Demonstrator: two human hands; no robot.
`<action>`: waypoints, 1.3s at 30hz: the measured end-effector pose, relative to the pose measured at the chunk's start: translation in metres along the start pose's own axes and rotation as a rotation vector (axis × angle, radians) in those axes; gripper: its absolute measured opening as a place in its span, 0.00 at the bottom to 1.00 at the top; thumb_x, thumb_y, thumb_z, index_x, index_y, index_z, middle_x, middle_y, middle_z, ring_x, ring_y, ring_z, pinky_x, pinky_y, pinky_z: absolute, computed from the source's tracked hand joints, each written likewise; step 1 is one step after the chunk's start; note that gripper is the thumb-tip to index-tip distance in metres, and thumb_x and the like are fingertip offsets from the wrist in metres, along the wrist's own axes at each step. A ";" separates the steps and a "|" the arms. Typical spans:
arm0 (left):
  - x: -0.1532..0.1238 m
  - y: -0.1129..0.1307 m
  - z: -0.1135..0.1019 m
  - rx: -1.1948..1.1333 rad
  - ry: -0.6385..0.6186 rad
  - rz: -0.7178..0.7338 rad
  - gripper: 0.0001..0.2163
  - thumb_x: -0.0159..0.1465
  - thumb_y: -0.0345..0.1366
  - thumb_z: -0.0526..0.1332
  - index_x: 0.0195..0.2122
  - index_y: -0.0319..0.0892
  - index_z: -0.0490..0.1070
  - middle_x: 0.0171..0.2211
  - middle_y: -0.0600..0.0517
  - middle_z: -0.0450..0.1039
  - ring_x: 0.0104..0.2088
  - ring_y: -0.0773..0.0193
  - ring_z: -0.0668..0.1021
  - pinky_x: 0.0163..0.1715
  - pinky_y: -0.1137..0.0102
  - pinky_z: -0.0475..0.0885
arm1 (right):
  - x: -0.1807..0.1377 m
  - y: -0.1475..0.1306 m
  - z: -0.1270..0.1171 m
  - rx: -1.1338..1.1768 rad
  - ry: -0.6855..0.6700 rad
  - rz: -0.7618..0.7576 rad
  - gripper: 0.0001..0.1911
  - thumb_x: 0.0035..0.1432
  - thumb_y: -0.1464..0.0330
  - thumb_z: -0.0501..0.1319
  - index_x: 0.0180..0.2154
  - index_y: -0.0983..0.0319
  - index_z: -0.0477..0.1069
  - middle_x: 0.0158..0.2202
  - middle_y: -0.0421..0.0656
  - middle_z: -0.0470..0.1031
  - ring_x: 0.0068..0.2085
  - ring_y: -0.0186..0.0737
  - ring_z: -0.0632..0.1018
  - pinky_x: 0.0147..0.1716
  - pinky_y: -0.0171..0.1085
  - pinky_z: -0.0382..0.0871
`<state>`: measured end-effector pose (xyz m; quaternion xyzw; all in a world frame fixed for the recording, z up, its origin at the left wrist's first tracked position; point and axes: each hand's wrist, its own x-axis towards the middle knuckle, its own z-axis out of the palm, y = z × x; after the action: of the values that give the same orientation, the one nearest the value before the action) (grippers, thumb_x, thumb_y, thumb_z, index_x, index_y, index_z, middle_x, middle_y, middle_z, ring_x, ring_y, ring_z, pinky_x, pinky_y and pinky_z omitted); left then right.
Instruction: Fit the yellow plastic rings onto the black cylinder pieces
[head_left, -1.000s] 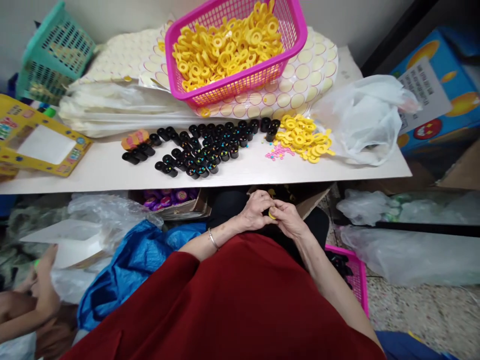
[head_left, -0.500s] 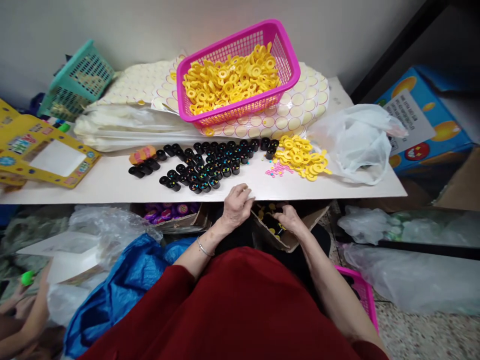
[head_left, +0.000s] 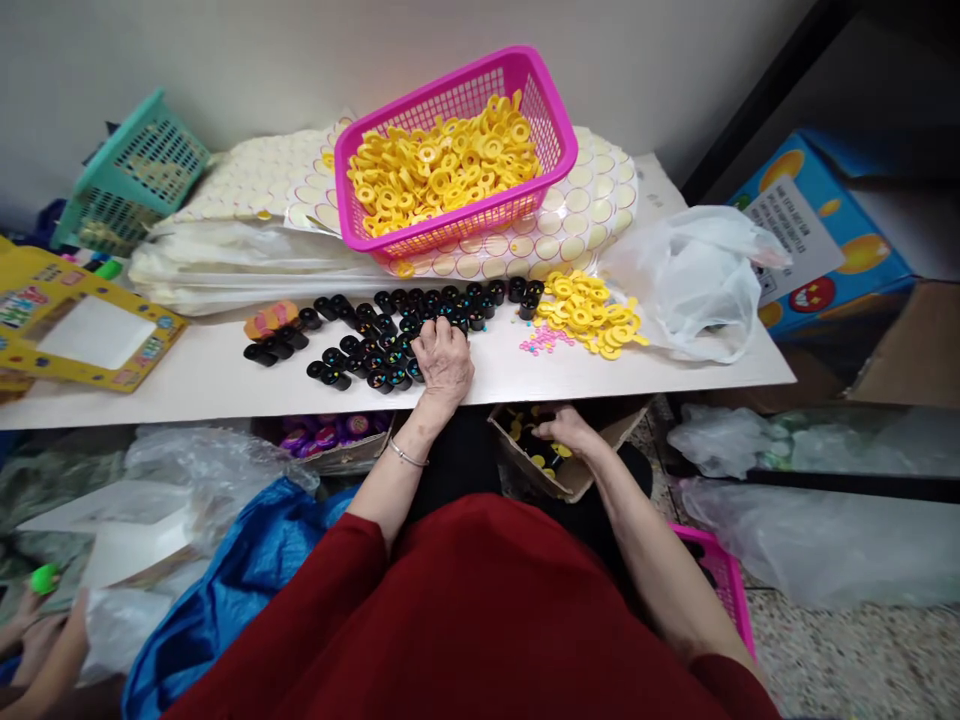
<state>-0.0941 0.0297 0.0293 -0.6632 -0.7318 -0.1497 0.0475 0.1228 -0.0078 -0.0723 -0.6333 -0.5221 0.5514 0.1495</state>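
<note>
My left hand point(head_left: 444, 358) is over the front right of a cluster of small black cups point(head_left: 365, 355), its fingers curled down among them. What its fingertips grip is hidden behind the hand. Many of these cups hold tiny coloured beads. Below the table edge, my right hand point(head_left: 568, 430) reaches into an open cardboard box point(head_left: 574, 482) holding black and yellow pieces. Its fingers are bent together; I cannot make out what is in them. Right of the cups lie a heap of yellow ring-shaped pieces point(head_left: 592, 310) and a scatter of pink beads point(head_left: 546, 340).
A pink basket point(head_left: 457, 232) of yellow rings stands at the back on plastic sheets. A white plastic bag point(head_left: 694, 285) lies at right, a yellow carton point(head_left: 97, 330) at left. A box of purple items point(head_left: 326, 437) sits below. Another person's hand point(head_left: 41, 640) shows at lower left.
My left hand has moved from the table's front edge up and left onto the black cups. My right hand stays in the cardboard box. The view has shifted slightly.
</note>
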 end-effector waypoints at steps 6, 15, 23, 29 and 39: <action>-0.007 0.001 -0.005 -0.099 0.046 -0.025 0.13 0.61 0.39 0.57 0.44 0.39 0.71 0.58 0.38 0.64 0.56 0.45 0.65 0.50 0.53 0.62 | -0.034 -0.020 -0.021 0.512 -0.265 0.038 0.20 0.41 0.60 0.71 0.32 0.63 0.67 0.29 0.41 0.73 0.31 0.38 0.78 0.30 0.36 0.75; -0.014 0.004 0.009 -0.212 0.133 -0.035 0.11 0.61 0.31 0.53 0.43 0.36 0.70 0.54 0.34 0.66 0.51 0.45 0.68 0.46 0.52 0.64 | -0.027 -0.007 -0.014 -0.213 -0.068 -0.092 0.11 0.45 0.66 0.66 0.33 0.64 0.72 0.30 0.45 0.76 0.32 0.40 0.75 0.32 0.36 0.68; -0.002 0.001 0.003 -0.102 0.032 0.012 0.08 0.59 0.28 0.53 0.36 0.37 0.70 0.45 0.36 0.70 0.48 0.44 0.69 0.43 0.54 0.64 | -0.035 -0.009 -0.017 -0.319 -0.125 -0.087 0.14 0.42 0.69 0.66 0.36 0.64 0.73 0.36 0.48 0.78 0.40 0.45 0.77 0.39 0.38 0.69; -0.004 0.004 0.014 -0.209 0.052 0.146 0.05 0.59 0.30 0.56 0.36 0.39 0.70 0.40 0.42 0.73 0.42 0.51 0.70 0.41 0.60 0.65 | -0.044 -0.053 -0.050 0.003 -0.218 -0.228 0.11 0.50 0.62 0.60 0.33 0.62 0.71 0.21 0.37 0.68 0.23 0.34 0.70 0.25 0.34 0.63; 0.007 0.012 0.032 -0.416 0.085 0.194 0.09 0.56 0.30 0.61 0.39 0.41 0.72 0.39 0.46 0.73 0.40 0.55 0.70 0.41 0.63 0.68 | 0.020 -0.086 -0.041 -0.638 0.525 -0.498 0.11 0.57 0.68 0.53 0.33 0.62 0.73 0.34 0.46 0.72 0.34 0.40 0.70 0.30 0.36 0.58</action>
<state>-0.0794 0.0459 0.0028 -0.7191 -0.6151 -0.3201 -0.0452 0.1124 0.0596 -0.0032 -0.6210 -0.7457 0.1325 0.2018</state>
